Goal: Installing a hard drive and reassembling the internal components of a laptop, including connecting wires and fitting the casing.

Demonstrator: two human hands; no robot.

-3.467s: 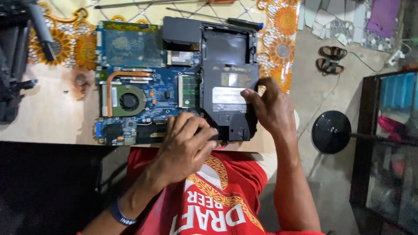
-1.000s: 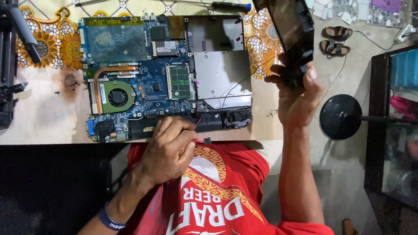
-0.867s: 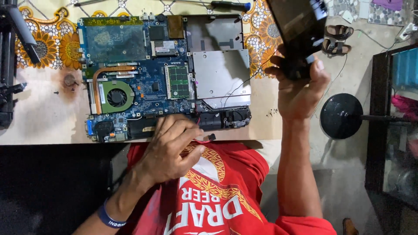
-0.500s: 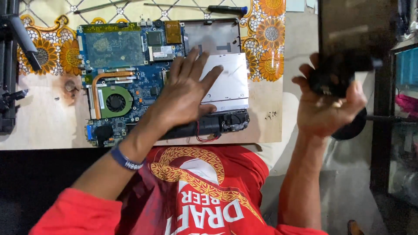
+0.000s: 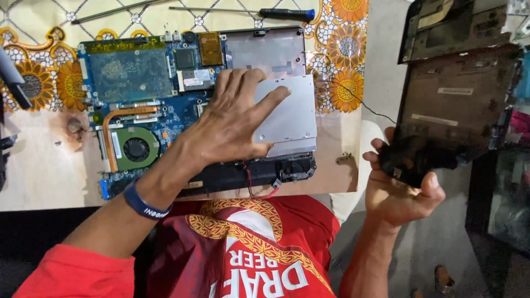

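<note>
The desk (image 5: 38,176) carried an opened laptop (image 5: 193,110). Left hand (image 5: 234,118) lay spread on its silver drive (image 5: 290,116); right hand (image 5: 400,190) fingers clamped the removed black cover (image 5: 458,105) beside the laptop, awaiting set-down.

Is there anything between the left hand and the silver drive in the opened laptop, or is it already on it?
Nothing visible stands between them. The left hand lies flat on the laptop's internals, its fingers resting directly on the silver drive. The right hand is off beside the table, holding the black cover panel clear of the board.
</note>
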